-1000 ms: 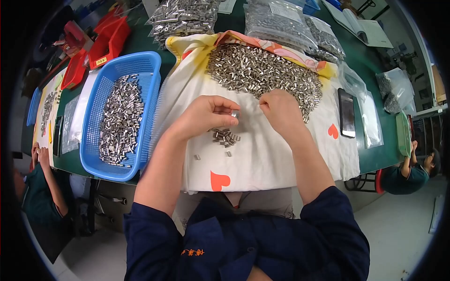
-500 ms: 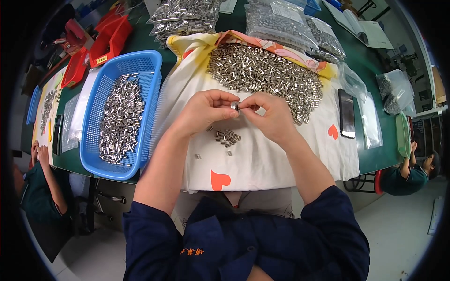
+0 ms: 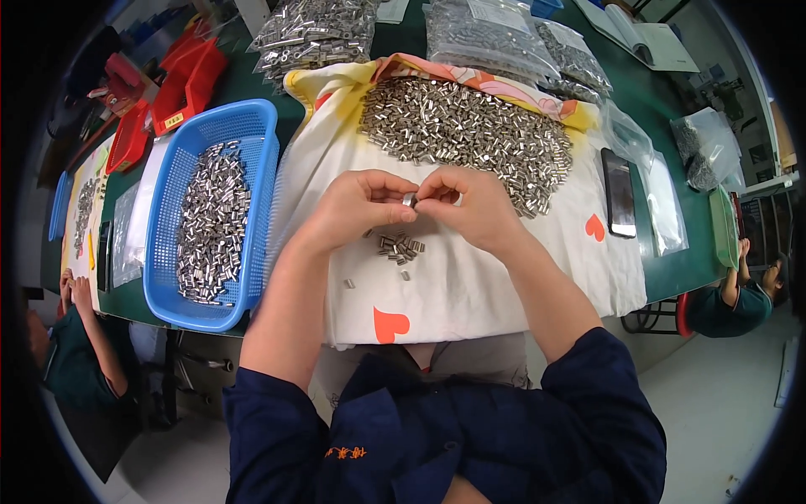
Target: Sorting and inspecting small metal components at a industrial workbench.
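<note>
My left hand (image 3: 357,206) and my right hand (image 3: 470,206) meet above a white cloth (image 3: 470,286) with orange hearts. Between their fingertips they pinch one small silver metal tube (image 3: 410,200). Just below the hands lies a small cluster of the same tubes (image 3: 400,247), with a couple of loose ones beside it. Farther back on the cloth spreads a big heap of metal tubes (image 3: 466,134).
A blue mesh basket (image 3: 252,134) holding sorted tubes stands at my left. Clear bags of tubes (image 3: 315,29) and red bins (image 3: 180,84) lie at the back. A dark phone (image 3: 620,191) rests on the right. Other people sit at both table ends.
My right hand has moved left from the heap and joined the left hand; both now pinch one tube together.
</note>
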{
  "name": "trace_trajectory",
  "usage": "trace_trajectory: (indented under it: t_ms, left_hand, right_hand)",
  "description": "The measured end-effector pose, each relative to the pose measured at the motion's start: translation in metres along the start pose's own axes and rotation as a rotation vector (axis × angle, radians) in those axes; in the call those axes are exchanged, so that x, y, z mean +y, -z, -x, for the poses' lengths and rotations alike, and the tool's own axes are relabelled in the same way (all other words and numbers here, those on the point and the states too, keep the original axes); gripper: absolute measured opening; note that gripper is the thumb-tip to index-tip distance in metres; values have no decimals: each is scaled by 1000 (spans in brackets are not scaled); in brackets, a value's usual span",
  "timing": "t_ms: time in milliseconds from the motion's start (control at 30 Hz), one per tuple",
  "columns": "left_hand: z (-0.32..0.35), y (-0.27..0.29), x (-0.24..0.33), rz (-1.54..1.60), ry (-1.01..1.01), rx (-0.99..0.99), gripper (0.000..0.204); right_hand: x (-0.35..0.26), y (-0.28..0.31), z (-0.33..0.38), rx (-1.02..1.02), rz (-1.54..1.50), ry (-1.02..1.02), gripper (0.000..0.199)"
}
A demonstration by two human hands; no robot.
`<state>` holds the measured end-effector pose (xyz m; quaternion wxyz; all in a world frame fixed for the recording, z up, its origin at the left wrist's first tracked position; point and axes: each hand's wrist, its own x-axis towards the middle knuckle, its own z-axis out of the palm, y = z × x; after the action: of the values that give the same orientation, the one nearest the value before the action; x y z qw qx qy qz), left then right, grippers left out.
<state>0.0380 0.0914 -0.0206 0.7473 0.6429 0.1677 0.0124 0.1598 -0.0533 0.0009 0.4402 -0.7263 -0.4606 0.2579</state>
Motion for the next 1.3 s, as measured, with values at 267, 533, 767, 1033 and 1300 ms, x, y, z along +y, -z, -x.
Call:
trace_trajectory:
  t_ms: [267,533,767,1033,1300]
  left_hand:
    - [3,2,1,-98,33,-120,27]
    - [-1,0,1,28,59,-43,31]
    - [-2,0,-1,73,-29,32,33]
    - [-2,0,-3,90,-79,16,33]
    - [-3,-1,-6,9,-70,73,31]
  right_hand:
    - [28,29,-12,263,419,-8,9]
    - [39,10,-14,228,725,165,6]
    - [-2,5,-1,32,-21,20,8]
    - [0,-4,1,89,82,166,8]
    - [10,-8,0,211,312,401,8]
